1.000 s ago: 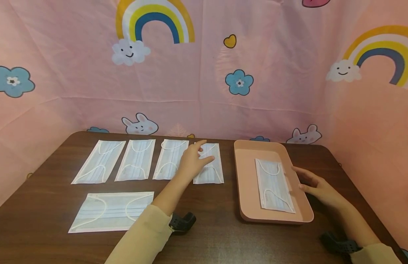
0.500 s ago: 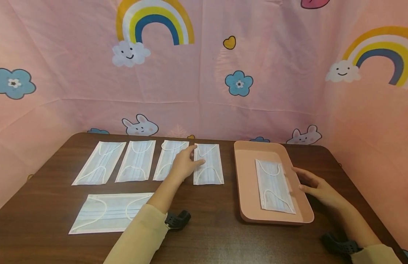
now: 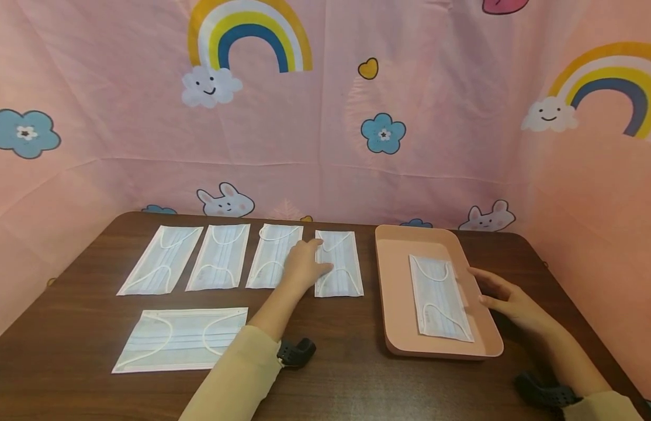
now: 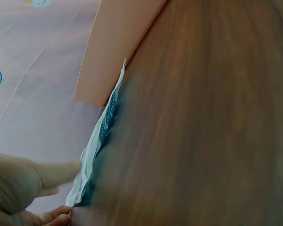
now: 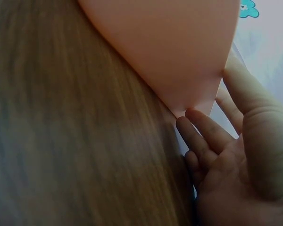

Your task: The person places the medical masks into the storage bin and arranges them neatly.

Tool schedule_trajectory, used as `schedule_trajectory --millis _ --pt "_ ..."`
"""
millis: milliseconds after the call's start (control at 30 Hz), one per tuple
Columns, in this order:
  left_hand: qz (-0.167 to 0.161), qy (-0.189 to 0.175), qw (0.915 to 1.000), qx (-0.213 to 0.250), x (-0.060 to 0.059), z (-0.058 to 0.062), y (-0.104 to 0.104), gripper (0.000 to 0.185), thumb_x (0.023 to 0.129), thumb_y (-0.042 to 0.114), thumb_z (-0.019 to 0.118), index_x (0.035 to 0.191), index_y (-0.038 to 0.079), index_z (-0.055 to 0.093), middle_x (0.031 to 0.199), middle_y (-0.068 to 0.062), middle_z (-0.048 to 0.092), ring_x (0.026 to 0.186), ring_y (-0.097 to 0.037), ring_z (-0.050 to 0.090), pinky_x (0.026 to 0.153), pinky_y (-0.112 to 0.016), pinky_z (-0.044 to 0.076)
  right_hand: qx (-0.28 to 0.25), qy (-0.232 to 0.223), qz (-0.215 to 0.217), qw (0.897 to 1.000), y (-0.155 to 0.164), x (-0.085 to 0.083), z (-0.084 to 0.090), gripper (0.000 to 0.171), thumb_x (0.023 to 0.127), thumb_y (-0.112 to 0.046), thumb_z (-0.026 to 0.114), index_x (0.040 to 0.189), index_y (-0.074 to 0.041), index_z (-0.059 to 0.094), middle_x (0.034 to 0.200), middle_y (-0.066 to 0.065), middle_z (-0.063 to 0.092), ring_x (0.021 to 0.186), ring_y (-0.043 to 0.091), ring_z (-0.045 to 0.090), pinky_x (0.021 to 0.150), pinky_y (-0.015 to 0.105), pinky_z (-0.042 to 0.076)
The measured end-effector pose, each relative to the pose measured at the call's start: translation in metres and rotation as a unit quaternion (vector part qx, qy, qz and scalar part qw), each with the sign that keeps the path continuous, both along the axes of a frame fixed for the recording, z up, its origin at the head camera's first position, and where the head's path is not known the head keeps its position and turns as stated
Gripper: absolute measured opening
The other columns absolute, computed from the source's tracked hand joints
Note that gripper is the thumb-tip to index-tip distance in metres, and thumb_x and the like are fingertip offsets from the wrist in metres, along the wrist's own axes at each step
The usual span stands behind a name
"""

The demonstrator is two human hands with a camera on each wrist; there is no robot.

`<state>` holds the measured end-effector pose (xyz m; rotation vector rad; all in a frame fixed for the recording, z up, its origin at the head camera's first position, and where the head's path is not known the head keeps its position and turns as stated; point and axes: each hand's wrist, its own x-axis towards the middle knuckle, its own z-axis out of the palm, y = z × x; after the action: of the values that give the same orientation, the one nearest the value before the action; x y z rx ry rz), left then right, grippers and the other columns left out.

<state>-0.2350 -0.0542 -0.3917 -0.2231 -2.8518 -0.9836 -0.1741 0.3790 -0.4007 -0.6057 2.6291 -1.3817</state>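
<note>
My left hand point(image 3: 304, 266) lies at the left edge of a white face mask point(image 3: 340, 263), the rightmost in a row on the brown table point(image 3: 331, 374). In the left wrist view the mask's edge point(image 4: 101, 136) stands slightly off the wood, pinched between the thumb and fingertips point(image 4: 54, 219) of the left hand point(image 4: 19, 188). To the right sits a pink tray point(image 3: 394, 275) with one face mask point(image 3: 441, 295) lying in it. My right hand point(image 3: 501, 295) rests against the tray's right rim with fingers straight. In the right wrist view those fingers point(image 5: 203, 132) touch the tray's wall point(image 5: 170, 42).
Three more masks point(image 3: 219, 256) lie side by side left of my left hand. Another mask point(image 3: 180, 339) lies crosswise near the front left. A pink cloth with rainbows and bunnies point(image 3: 325, 146) walls in the table at the back and both sides.
My left hand has drawn back from over the mask to its left edge and lowered onto it. The mask has shifted slightly to the right. My right hand stays at the tray.
</note>
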Motion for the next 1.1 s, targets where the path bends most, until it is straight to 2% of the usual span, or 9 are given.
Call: schedule_trajectory --millis 167,433,567,733,800,967,1000,1100 --pt "0.014 0.01 0.9997 -0.016 0.0 -0.001 0.004 0.054 0.076 0.018 0.082 0.123 0.001 0.062 0.111 -0.023 0.059 0.102 -0.039 0.056 0.079 -0.047 0.05 -0.002 0.005 0.003 1.0 0.001 0.0 0.0 0.055 0.096 -0.004 0.055 0.146 -0.001 0.034 0.144 0.027 0.034 0.117 -0.01 0.039 0.089 0.016 0.039" --pt "0.021 0.002 0.9996 0.016 0.002 0.001 0.014 0.044 0.076 0.004 0.079 0.118 0.0 0.065 0.115 -0.016 0.065 0.109 -0.038 0.057 0.086 -0.045 0.05 -0.017 0.008 0.008 1.0 0.003 0.001 0.0 0.054 0.096 -0.002 0.054 0.146 0.0 0.034 0.143 0.006 0.039 0.117 -0.008 0.041 0.089 0.014 0.039" --pt "0.032 -0.003 0.9991 0.027 0.003 0.003 0.016 0.043 0.075 0.001 0.078 0.117 0.003 0.067 0.108 -0.014 0.067 0.101 -0.033 0.061 0.079 -0.043 0.052 -0.016 0.01 0.01 1.0 0.003 0.001 0.0 0.054 0.096 -0.002 0.054 0.146 0.0 0.034 0.142 0.0 0.04 0.117 -0.009 0.041 0.089 0.014 0.039" --pt "0.033 -0.013 0.9984 0.045 0.003 0.001 0.014 0.044 0.075 0.0 0.076 0.118 0.008 0.067 0.094 -0.01 0.068 0.083 -0.025 0.062 0.064 -0.035 0.052 -0.005 0.012 0.006 1.0 0.001 0.002 0.0 0.054 0.096 -0.003 0.055 0.146 0.0 0.034 0.143 0.013 0.039 0.117 -0.009 0.041 0.089 0.014 0.039" --pt "0.032 -0.015 0.9984 0.044 0.002 0.001 0.013 0.044 0.076 0.001 0.076 0.118 0.01 0.067 0.098 -0.009 0.069 0.081 -0.025 0.062 0.06 -0.033 0.051 -0.003 0.009 0.003 1.0 0.0 0.002 0.001 0.055 0.096 -0.004 0.055 0.146 -0.001 0.034 0.144 0.018 0.038 0.116 -0.008 0.041 0.089 0.015 0.039" --pt "0.027 -0.014 0.9985 0.045 0.003 0.001 0.011 0.042 0.076 0.002 0.077 0.116 0.01 0.068 0.118 -0.01 0.066 0.098 -0.032 0.063 0.066 -0.037 0.053 0.002 0.004 -0.002 1.0 -0.002 0.001 0.002 0.055 0.096 -0.006 0.055 0.146 -0.002 0.034 0.144 0.028 0.034 0.116 -0.009 0.04 0.089 0.014 0.039" --pt "0.027 -0.013 0.9984 0.047 0.003 0.001 0.01 0.041 0.076 0.002 0.077 0.115 0.01 0.069 0.118 -0.01 0.066 0.102 -0.033 0.062 0.069 -0.038 0.053 0.003 0.004 -0.003 1.0 -0.002 0.001 0.002 0.055 0.096 -0.006 0.055 0.146 -0.002 0.034 0.144 0.029 0.033 0.116 -0.01 0.039 0.089 0.014 0.038" --pt "0.026 -0.012 0.9977 0.061 0.003 0.0 0.009 0.039 0.076 0.001 0.078 0.113 0.009 0.07 0.113 -0.011 0.067 0.1 -0.031 0.063 0.073 -0.04 0.053 0.004 0.003 -0.004 1.0 -0.002 0.001 0.001 0.055 0.096 -0.006 0.055 0.146 -0.001 0.034 0.144 0.03 0.033 0.116 -0.011 0.039 0.089 0.014 0.038"
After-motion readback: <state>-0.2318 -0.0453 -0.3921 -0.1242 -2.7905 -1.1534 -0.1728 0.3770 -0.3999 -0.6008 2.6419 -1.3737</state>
